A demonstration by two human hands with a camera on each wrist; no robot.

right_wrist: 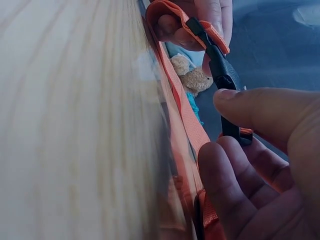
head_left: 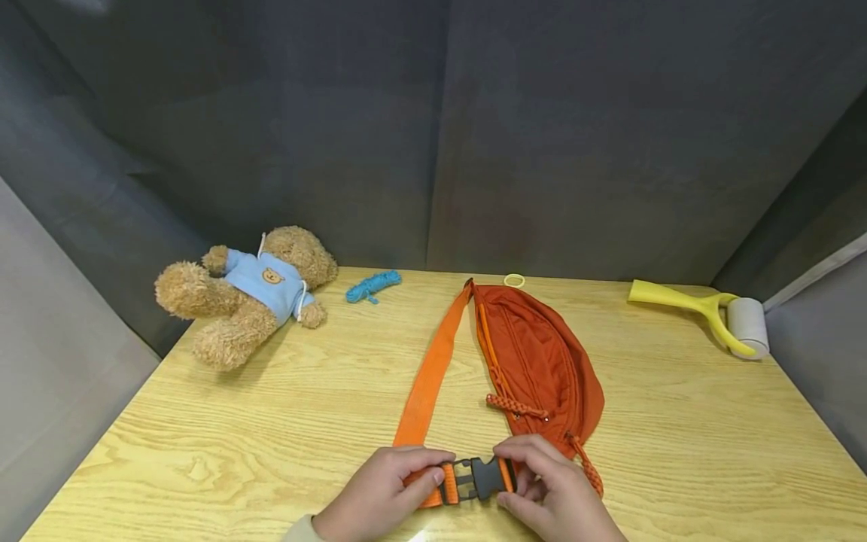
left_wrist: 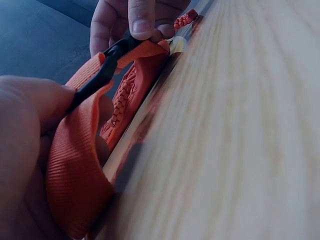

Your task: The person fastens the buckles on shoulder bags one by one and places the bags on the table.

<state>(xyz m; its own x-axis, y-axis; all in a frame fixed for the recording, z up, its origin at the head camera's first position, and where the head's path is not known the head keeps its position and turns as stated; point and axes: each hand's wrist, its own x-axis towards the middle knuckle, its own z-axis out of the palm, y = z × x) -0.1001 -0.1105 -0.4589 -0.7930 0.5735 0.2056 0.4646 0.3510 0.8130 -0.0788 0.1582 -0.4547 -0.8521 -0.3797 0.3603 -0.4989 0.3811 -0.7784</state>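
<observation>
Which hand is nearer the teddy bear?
Left: the left hand is in front and right of the teddy bear; the right hand is farther right, at the buckle.

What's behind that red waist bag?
Just past the far end of the red waist bag lies a small yellow ring, with the dark curtain beyond. Whatever the bag covers on the table can't be seen.

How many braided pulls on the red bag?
2: the far pull lies at the left edge of the red bag in the head view; the near pull is beside the right hand. Others may be hidden.
</observation>
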